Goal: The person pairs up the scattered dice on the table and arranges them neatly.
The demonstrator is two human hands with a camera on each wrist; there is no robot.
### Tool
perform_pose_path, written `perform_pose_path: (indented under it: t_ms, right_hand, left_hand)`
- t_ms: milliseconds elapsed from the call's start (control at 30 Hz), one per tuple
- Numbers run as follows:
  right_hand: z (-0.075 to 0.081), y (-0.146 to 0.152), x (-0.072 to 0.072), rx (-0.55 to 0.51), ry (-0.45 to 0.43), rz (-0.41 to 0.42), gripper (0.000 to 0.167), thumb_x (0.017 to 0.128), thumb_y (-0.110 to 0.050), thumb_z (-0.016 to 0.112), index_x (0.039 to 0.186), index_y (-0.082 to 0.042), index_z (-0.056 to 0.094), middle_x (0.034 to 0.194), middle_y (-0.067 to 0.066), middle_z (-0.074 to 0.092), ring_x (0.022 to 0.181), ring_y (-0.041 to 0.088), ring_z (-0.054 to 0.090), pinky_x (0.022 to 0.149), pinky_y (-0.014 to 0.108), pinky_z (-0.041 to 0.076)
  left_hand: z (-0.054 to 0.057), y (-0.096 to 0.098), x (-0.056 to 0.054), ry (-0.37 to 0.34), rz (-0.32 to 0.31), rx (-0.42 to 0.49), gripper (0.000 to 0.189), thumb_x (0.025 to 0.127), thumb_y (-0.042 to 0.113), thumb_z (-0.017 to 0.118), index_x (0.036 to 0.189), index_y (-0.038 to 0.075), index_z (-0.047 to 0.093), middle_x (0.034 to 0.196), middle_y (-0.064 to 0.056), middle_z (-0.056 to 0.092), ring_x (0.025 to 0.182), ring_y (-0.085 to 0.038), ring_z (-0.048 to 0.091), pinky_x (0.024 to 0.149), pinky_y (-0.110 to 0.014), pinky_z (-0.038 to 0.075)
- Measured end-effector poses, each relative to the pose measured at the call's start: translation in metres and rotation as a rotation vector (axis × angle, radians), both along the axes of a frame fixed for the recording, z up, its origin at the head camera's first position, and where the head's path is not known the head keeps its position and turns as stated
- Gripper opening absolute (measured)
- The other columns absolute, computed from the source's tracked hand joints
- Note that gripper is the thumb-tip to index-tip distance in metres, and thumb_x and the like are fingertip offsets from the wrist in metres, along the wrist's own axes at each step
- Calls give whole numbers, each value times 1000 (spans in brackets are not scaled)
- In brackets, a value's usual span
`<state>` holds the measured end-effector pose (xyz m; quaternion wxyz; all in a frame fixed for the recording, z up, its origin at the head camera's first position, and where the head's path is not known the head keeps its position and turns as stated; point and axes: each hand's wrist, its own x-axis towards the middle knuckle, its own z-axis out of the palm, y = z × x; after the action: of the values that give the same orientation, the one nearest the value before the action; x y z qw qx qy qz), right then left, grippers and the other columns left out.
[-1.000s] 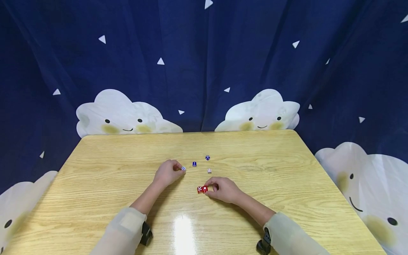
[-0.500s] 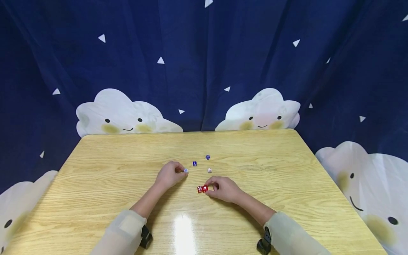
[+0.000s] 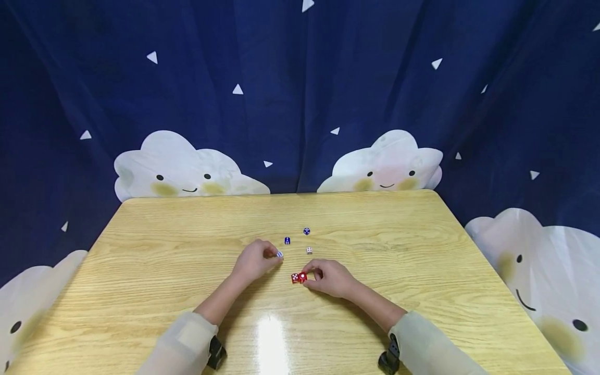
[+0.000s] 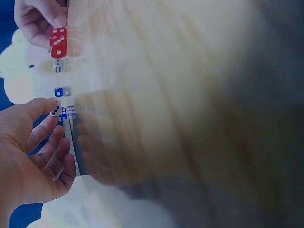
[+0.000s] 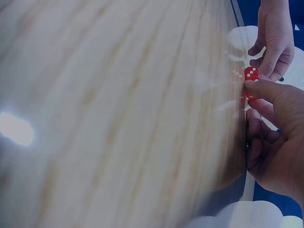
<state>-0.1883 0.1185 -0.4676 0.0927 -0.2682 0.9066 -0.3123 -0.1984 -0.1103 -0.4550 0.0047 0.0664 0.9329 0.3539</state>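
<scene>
My left hand (image 3: 255,262) pinches a small white die (image 3: 279,254) with dark pips between thumb and finger. In the left wrist view that die (image 4: 55,110) is held near the tabletop, other fingers loosely curled. My right hand (image 3: 332,278) pinches a red die (image 3: 302,277) on the table. Another red die (image 3: 295,278) stands against its left side. In the right wrist view my thumb covers part of the red dice (image 5: 251,73). Beyond the hands lie a second white die (image 3: 309,250), a blue die (image 3: 287,240) and another blue die (image 3: 307,230).
The wooden table (image 3: 187,224) carries a bright light reflection near its front. Behind it and at both sides hangs a dark blue curtain (image 3: 281,78) with clouds and triangles. A dark wrist camera (image 3: 216,352) is worn below each sleeve.
With the white die pinched, my left hand has shifted right and slightly toward me, closer to the red dice. The right hand has stayed on its red die, and the other dice lie as before.
</scene>
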Motion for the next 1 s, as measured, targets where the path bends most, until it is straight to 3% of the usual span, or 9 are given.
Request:
perform_pose_path:
  t_ms: [433, 1000]
  right_hand:
    - [-2, 1, -1, -8, -2, 9, 21, 80, -24, 73, 99, -16, 68, 62, -10, 47, 54, 1, 39, 52, 19, 33]
    - [0, 1, -1, -6, -5, 10, 22, 81, -24, 73, 100, -16, 67, 62, -10, 46, 54, 2, 39, 51, 19, 33]
  left_hand:
    - [1, 10, 6, 1, -47, -52, 18, 78, 28, 74, 85, 13, 70, 84, -1, 61, 77, -12, 54, 72, -31, 47]
    - [0, 17, 4, 6, -96, -53, 14, 78, 27, 74, 83, 15, 70, 81, 2, 60, 74, -10, 53, 69, -29, 46]
